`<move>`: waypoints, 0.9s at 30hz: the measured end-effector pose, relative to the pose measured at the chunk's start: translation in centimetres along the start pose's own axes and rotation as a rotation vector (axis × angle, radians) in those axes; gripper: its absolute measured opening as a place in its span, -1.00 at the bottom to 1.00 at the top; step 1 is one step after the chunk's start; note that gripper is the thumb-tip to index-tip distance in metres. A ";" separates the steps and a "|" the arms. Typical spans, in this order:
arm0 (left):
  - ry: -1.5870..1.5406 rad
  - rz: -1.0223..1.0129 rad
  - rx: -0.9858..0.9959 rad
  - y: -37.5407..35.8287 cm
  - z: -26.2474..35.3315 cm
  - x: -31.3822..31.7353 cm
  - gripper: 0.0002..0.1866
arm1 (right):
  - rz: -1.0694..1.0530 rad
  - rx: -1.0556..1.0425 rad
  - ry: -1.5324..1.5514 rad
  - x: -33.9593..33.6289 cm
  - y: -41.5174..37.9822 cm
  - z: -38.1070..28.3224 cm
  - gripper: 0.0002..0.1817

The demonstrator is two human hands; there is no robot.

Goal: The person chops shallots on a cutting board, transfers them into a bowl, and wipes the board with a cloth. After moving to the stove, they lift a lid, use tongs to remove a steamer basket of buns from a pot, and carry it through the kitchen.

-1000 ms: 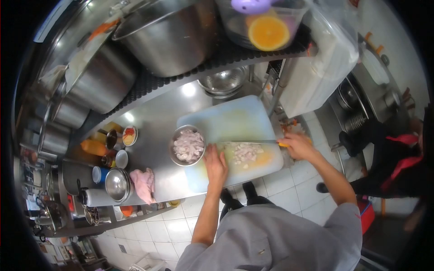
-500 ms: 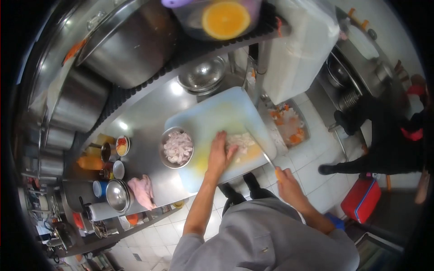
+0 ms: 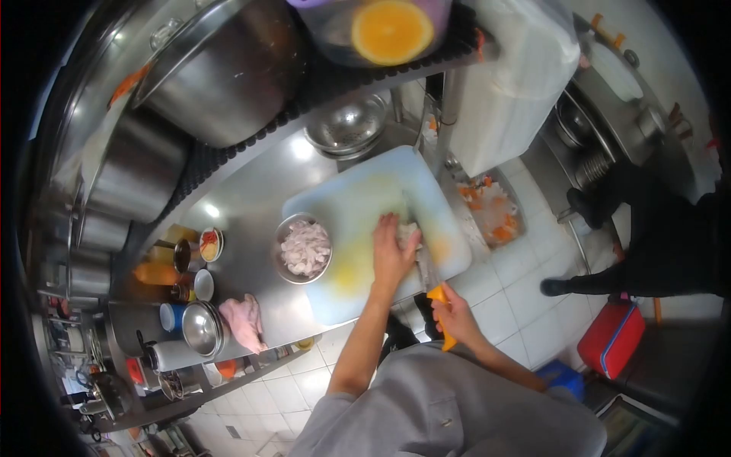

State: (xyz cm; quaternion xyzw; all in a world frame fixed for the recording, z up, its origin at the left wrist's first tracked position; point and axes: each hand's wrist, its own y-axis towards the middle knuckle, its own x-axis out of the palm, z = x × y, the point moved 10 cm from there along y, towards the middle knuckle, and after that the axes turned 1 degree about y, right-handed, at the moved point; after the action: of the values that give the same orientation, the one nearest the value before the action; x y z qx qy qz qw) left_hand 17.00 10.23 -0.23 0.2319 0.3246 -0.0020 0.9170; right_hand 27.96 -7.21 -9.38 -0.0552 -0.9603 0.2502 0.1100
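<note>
On the white cutting board (image 3: 350, 206), stained yellow in places, lies a small heap of pale chopped pieces (image 3: 411, 238) whose kind I cannot make out. My left hand (image 3: 393, 250) is against the heap's left side, fingers stretched out and thumb apart, partly covering it. My right hand (image 3: 454, 314) is wrapped around the orange handle of a knife (image 3: 441, 295). The blade points away from me along the right side of the heap. A metal bowl (image 3: 279, 263) of raw, pinkish-white cut pieces, which look like chicken, stands at the board's left edge.
A raw chicken piece (image 3: 244, 323) lies on the steel counter beside stacked metal bowls (image 3: 202, 329). Colanders (image 3: 346, 126) stand behind the board. Overhead, a shelf holds large pots (image 3: 225, 76). Right of the board is a bin of scraps (image 3: 491, 213); another person (image 3: 647, 221) stands farther right.
My right hand has moved left and closer to my body, bringing the knife alongside the heap. My left hand has shifted slightly right, and the pale pieces are bunched more tightly.
</note>
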 end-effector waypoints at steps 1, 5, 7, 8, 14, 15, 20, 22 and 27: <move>0.000 0.006 -0.001 0.0 0.1 0.5 -0.47 | 0.011 -0.029 -0.060 0.8 0.5 0.0 -0.35; -0.053 0.122 -0.067 0.5 -0.7 -0.2 -0.61 | -0.016 -0.155 -0.122 4.1 1.1 -2.6 -0.38; -0.271 0.117 -0.391 0.2 -3.6 -0.3 -0.68 | -0.055 -0.089 -0.151 5.0 1.5 -2.9 -0.38; -0.265 0.131 -0.389 0.3 -3.9 -0.3 -0.68 | -0.036 -0.288 -0.317 5.3 1.6 -4.0 -0.38; -1.569 0.497 -0.888 -1.8 -10.0 2.0 -0.73 | -0.026 -0.613 -0.696 7.3 -1.9 -12.4 -0.40; -1.756 0.409 -0.784 -0.9 -9.5 2.5 -0.73 | -0.055 -0.570 -0.675 7.1 -1.9 -12.9 -0.40; -1.986 0.492 -0.734 1.1 -6.6 -0.5 -0.74 | 0.003 -0.615 -0.605 2.6 -2.2 -15.7 -0.43; -1.903 0.650 -0.675 1.9 -6.6 -3.8 -0.74 | 0.030 -0.577 -0.543 0.0 -1.6 -15.2 -0.44; -1.195 0.752 -0.353 3.4 -10.5 -16.5 -0.70 | 0.062 -0.376 -0.478 -3.5 -0.7 -13.3 -0.45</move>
State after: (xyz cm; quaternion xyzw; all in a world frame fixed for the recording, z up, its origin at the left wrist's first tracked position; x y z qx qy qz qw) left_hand -1.73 15.33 3.94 0.1355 -0.3376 0.2393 0.9002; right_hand 34.45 -2.17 1.69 -0.0434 -0.9863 0.0773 -0.1390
